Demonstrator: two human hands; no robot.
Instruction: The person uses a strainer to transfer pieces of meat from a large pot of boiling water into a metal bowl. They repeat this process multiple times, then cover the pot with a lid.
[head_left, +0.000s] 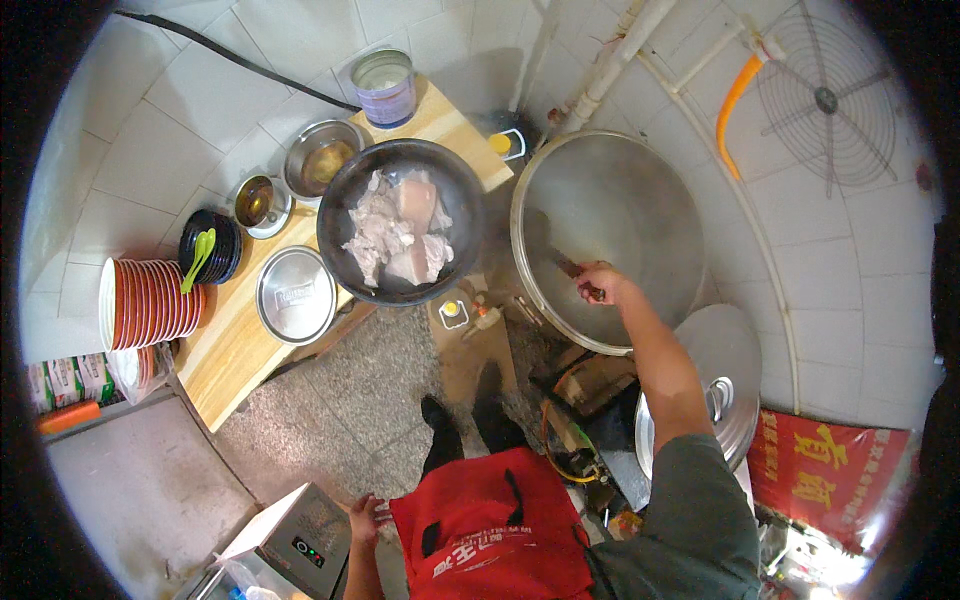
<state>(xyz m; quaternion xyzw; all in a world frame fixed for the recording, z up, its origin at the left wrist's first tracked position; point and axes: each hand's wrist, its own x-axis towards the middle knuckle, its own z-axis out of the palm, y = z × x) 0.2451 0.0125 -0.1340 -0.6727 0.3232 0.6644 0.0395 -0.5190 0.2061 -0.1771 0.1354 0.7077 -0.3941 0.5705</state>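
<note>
My right hand (600, 283) grips a dark brown handle (568, 264) over a large, deep metal stockpot (517, 225). Haze blurs the pot's inside, and the tool's far end is hidden. Left of the pot, a black wok-like pan (341, 270) holds several pale pieces of meat (409, 225), some with skin. My left hand (365, 517) hangs low beside the edge of a red apron (487, 525); whether its fingers hold the cloth is unclear.
A wooden board (225, 382) bears a metal lid (296, 295), metal bowls (322, 161), a tin (383, 88), black bowls (210, 244) and stacked paper bowls (150, 304). A large pot lid (731, 352) leans right of the stockpot. Hoses and a burner-like fixture (581, 457) lie below.
</note>
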